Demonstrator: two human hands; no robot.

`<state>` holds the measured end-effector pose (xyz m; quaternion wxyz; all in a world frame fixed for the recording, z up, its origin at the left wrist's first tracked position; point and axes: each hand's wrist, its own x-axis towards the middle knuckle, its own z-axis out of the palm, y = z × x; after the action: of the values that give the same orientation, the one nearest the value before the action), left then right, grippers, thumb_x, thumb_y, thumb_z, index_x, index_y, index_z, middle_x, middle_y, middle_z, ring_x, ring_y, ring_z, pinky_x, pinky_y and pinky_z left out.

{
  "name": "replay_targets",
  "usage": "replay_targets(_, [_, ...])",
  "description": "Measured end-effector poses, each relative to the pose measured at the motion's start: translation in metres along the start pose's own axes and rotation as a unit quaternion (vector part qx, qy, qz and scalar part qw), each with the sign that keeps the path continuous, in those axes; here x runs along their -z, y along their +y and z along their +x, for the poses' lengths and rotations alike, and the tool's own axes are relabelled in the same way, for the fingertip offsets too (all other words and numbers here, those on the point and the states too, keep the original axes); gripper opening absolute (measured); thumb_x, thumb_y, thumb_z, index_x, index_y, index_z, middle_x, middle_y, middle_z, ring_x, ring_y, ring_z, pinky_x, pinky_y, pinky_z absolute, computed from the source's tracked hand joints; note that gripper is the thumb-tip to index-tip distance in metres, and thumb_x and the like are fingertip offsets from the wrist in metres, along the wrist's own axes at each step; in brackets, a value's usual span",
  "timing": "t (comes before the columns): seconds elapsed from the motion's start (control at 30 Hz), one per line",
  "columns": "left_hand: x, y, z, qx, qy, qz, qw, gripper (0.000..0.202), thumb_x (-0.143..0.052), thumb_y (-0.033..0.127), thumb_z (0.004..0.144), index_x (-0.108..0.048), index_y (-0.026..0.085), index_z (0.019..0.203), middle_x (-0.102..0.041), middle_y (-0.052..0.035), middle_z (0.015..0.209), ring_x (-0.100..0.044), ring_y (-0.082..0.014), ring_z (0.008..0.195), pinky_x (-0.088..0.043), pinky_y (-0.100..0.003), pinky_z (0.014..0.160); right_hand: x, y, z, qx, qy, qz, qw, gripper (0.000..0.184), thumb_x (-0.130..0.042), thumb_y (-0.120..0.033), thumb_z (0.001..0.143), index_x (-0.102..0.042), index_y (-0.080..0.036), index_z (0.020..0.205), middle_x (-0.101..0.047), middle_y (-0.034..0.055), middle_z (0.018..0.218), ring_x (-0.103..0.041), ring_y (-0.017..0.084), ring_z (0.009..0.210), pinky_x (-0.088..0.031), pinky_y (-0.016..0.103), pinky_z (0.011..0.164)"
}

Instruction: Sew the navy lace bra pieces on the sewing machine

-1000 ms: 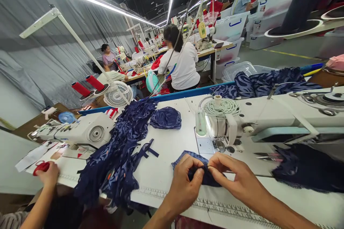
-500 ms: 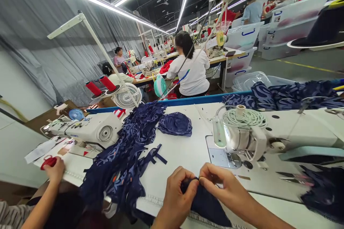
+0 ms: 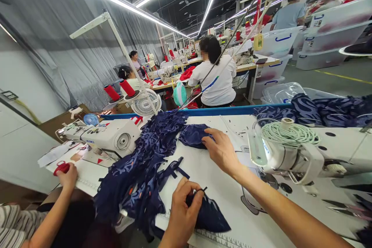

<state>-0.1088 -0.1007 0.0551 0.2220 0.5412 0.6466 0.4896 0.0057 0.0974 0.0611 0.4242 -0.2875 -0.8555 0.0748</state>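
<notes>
My left hand [image 3: 186, 207] pinches a dark navy fabric piece [image 3: 213, 215] at its upper end, over the front of the white table. The piece hangs to the right in a pointed shape, with a short strip sticking out at the top. My right hand [image 3: 222, 151] reaches across to a navy lace-edged bra cup [image 3: 192, 135] lying on the table. Its curved fingers are apart at the cup's right edge; whether they touch it is hard to tell. Left of both hands lies a long heap of navy patterned fabric [image 3: 151, 155], with loose strips [image 3: 176, 168] beside it.
A sewing machine [image 3: 293, 155] with a coil of pale green cord stands at right, scissors [image 3: 343, 205] near it. Another machine [image 3: 113, 137] is at left, where a co-worker's hand [image 3: 68, 176] holds a red piece. Navy bundles [image 3: 328, 110] lie behind. A ruler strip [image 3: 215, 238] runs along the front edge.
My right hand has let go of the navy piece both hands held and moved up and away to the bra cup. My left hand keeps the piece. The view has shifted slightly.
</notes>
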Motion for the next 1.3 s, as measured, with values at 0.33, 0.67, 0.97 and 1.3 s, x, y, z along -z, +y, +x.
replay_targets(0.33, [-0.028, 0.034, 0.017, -0.043, -0.155, -0.063, 0.985, 0.007, -0.062, 0.019, 0.089, -0.067, 0.019, 0.083, -0.066, -0.003, 0.086, -0.06, -0.0169, 0.084, -0.045, -0.027, 0.078, 0.094, -0.033, -0.098, -0.27, -0.171, 0.324, 0.891, 0.033, -0.06, -0.052, 0.089, -0.06, -0.021, 0.078, -0.059, 0.0002, 0.071, -0.055, 0.016, 0.068, -0.046, 0.029, 0.061])
replay_targets(0.67, [-0.081, 0.058, 0.016, -0.005, -0.245, -0.046, 0.968, 0.008, -0.062, 0.025, 0.087, -0.067, 0.02, 0.084, -0.072, -0.0039, 0.1, -0.063, -0.019, 0.094, -0.046, -0.029, 0.085, 0.119, -0.014, -0.146, -0.376, -0.138, 0.399, 0.825, 0.043, -0.063, -0.063, 0.078, -0.064, -0.02, 0.078, -0.053, -0.0006, 0.07, -0.048, 0.015, 0.067, -0.04, 0.028, 0.061])
replay_targets(0.97, [-0.086, 0.065, 0.016, 0.067, -0.245, -0.025, 0.967, 0.019, -0.06, 0.034, 0.084, -0.064, 0.017, 0.079, -0.058, 0.0016, 0.07, -0.047, -0.0119, 0.066, -0.036, -0.023, 0.062, 0.125, -0.014, -0.153, -0.373, -0.132, 0.396, 0.829, 0.036, -0.064, -0.055, 0.08, -0.067, -0.019, 0.08, -0.056, -0.0002, 0.07, -0.049, 0.015, 0.067, -0.04, 0.027, 0.06])
replay_targets(1.3, [-0.088, 0.059, 0.012, 0.095, -0.243, -0.053, 0.964, 0.017, -0.061, 0.031, 0.084, -0.063, 0.016, 0.078, -0.056, 0.0027, 0.068, -0.046, -0.0105, 0.063, -0.035, -0.022, 0.059, 0.122, -0.02, -0.16, -0.364, -0.123, 0.343, 0.857, 0.036, -0.059, -0.055, 0.086, -0.066, -0.02, 0.078, -0.056, 0.0003, 0.069, -0.049, 0.015, 0.064, -0.038, 0.026, 0.055])
